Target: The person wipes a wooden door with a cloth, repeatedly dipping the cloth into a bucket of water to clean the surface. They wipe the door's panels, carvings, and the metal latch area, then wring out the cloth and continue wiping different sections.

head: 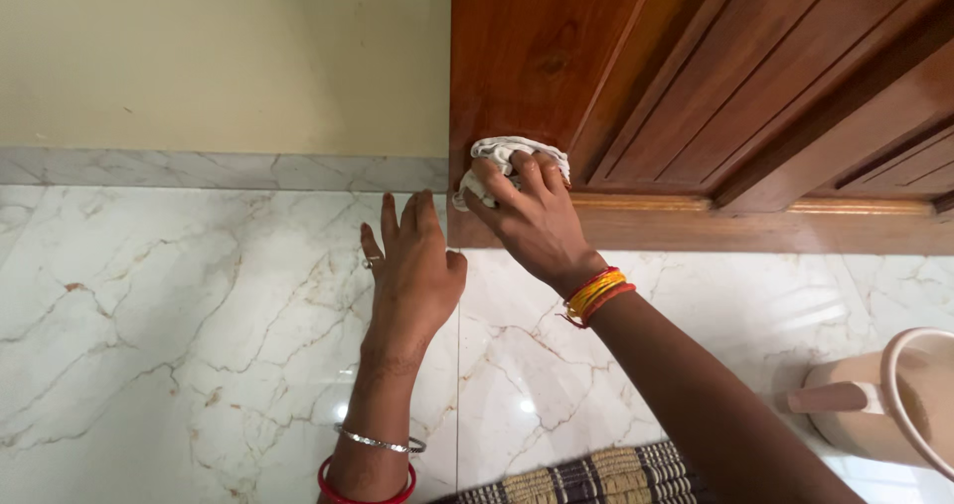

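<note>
1. Head view, right hand: the right hand (pixel 532 216) sits just above the frame's centre, toward one o'clock. Its fingers are curled narrow over a bunched white cloth (pixel 507 156), pressing it against the lower corner of the wooden door (pixel 696 77).

2. Head view, left hand: the left hand (pixel 412 265) lies flat and spread on the marble floor (pixel 179 315), at nine o'clock from the right hand and just beside the door's edge. It holds nothing and seems to be propping the body.

3. Where the cloth is: touching the door's bottom-left corner, at twelve o'clock from the right knuckles, partly hidden beneath the fingers.

4. Step in hand: by my reading, wiping the door's lowest stretch, close above the floor.

5. What a further stroke calls for: firm pressure kept on the cloth, and care along the raised moulding toward three o'clock, where grooves could snag the folds.

6. Around: a beige plastic bucket (pixel 894 405) at four o'clock, a woven mat (pixel 596 474) at six o'clock, a pale wall (pixel 219 57) at ten o'clock.
</note>
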